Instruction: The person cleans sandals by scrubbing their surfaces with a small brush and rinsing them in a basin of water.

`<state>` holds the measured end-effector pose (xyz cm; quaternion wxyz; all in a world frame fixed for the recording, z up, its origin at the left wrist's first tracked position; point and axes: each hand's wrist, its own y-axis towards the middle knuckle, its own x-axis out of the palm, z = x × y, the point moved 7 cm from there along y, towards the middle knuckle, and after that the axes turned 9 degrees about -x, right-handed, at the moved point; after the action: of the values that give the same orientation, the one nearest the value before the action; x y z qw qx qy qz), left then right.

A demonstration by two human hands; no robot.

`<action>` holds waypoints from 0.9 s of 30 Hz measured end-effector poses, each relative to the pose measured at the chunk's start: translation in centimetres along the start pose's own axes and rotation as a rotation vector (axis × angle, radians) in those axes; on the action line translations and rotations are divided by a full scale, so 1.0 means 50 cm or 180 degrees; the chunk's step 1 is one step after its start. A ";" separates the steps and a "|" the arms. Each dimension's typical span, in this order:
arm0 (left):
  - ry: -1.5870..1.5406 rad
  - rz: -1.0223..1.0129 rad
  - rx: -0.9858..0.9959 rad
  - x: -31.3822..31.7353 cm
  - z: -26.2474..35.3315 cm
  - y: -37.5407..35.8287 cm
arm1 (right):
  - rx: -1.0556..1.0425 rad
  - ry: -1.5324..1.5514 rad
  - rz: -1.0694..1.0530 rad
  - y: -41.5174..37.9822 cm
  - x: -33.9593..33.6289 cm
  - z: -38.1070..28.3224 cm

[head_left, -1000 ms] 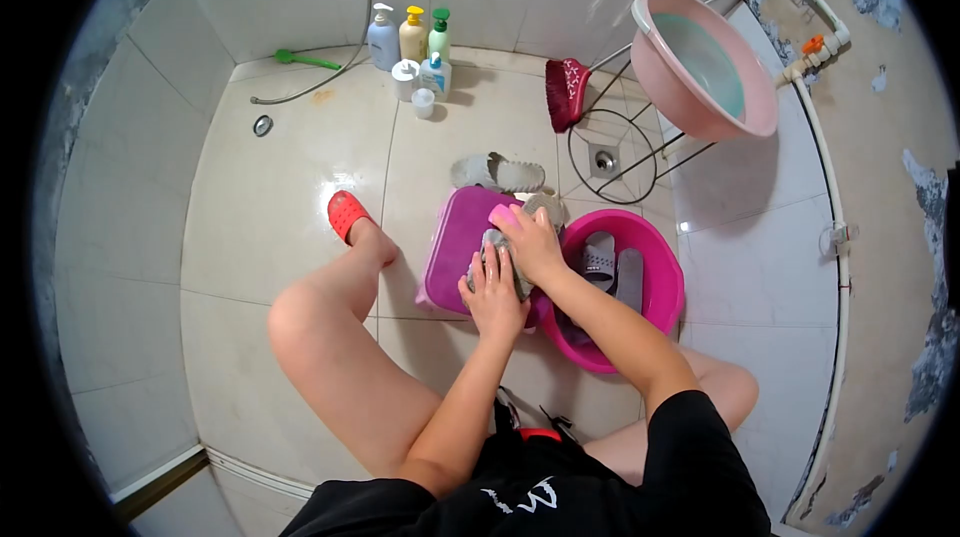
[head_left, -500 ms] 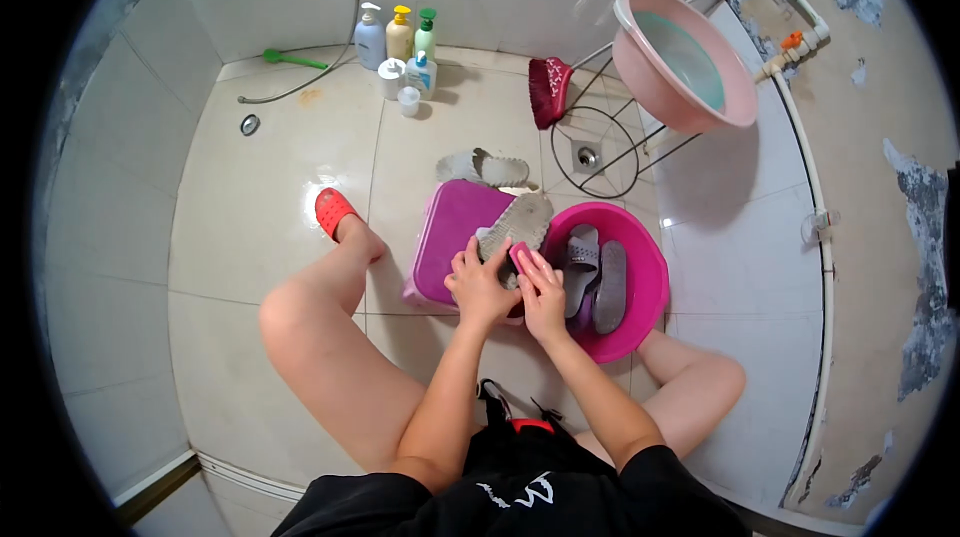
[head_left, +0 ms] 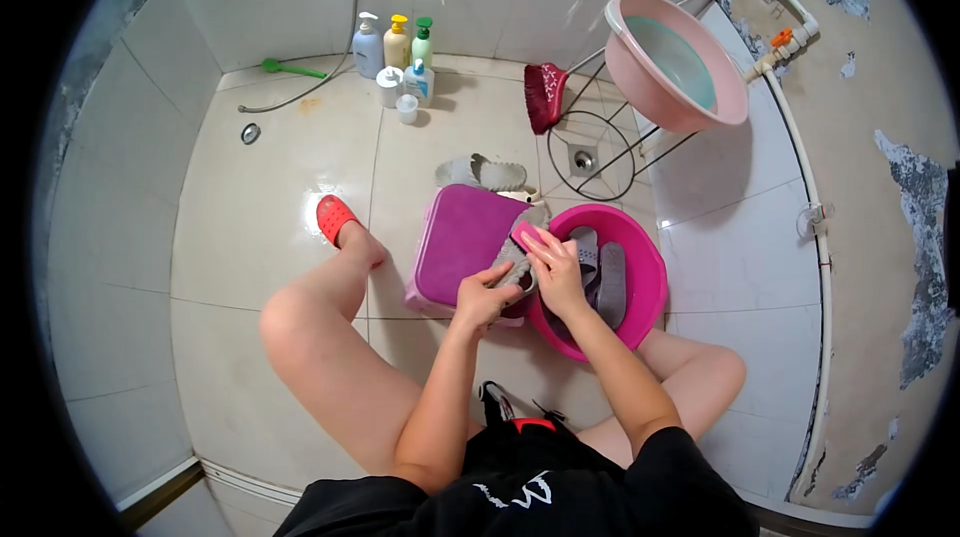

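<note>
My left hand [head_left: 484, 301] grips a grey slipper [head_left: 511, 263] near its strap end, above the right edge of a purple-topped stool [head_left: 465, 247]. In my right hand [head_left: 558, 275] is a small pink scrubbing brush [head_left: 527, 234], pressed against the slipper; its bristle side is mostly hidden. Close on the right stands a bright pink basin [head_left: 652, 282] with a grey slipper [head_left: 612, 287] and at least one more inside. Behind the stool, another pair of light grey slippers [head_left: 500, 175] lies on the floor.
Several pump bottles [head_left: 397, 43] and a white cup [head_left: 407, 109] stand by the back wall. A pale pink basin [head_left: 720, 102] rests tilted on a metal stand [head_left: 590, 193], beside a red broom [head_left: 544, 97]. A green brush [head_left: 293, 68] and a hose [head_left: 290, 102] lie at left.
The slipper has turned and shifted toward me, and my left hand has moved lower along it. My right hand has moved slightly right and up with the brush.
</note>
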<state>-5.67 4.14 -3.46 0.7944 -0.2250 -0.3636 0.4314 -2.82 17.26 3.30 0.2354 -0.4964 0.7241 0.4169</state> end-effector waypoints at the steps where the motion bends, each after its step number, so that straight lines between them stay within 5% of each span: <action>1: 0.0134 -0.0037 0.0008 0.009 -0.002 -0.002 | -0.0148 -0.0047 0.0055 0.007 -0.008 0.007; 3: 0.0171 -0.0037 -0.0074 0.017 -0.025 0.002 | 0.0104 -0.0134 0.0142 0.041 -0.010 0.084; 5: 0.0808 0.0170 0.0497 0.012 -0.022 0.029 | 0.0486 0.0073 0.0257 0.064 0.002 0.169; 9: -0.0512 -0.0018 -0.0037 -0.007 0.003 0.004 | 0.0070 0.0445 -0.0023 0.090 0.013 0.059; 11: -0.0675 0.0079 -0.0066 -0.020 0.000 0.013 | -0.0130 0.0112 -0.0550 0.076 0.013 -0.007; 17: -0.1002 -0.0002 -0.0096 -0.009 -0.022 0.034 | -0.0711 -0.0505 -0.0445 0.047 -0.003 -0.111; 22: -0.0521 -0.0022 0.0164 0.024 0.008 0.007 | 0.0257 -0.0803 -0.0023 0.087 -0.014 -0.001; 27: -0.0666 0.0480 0.0022 -0.010 0.011 0.002 | 0.0116 -0.0801 0.0290 0.039 -0.011 -0.059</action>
<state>-6.33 3.78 -3.36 0.7182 -0.2027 -0.4250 0.5123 -4.16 15.38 6.02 0.3142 -0.4025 0.7181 0.4729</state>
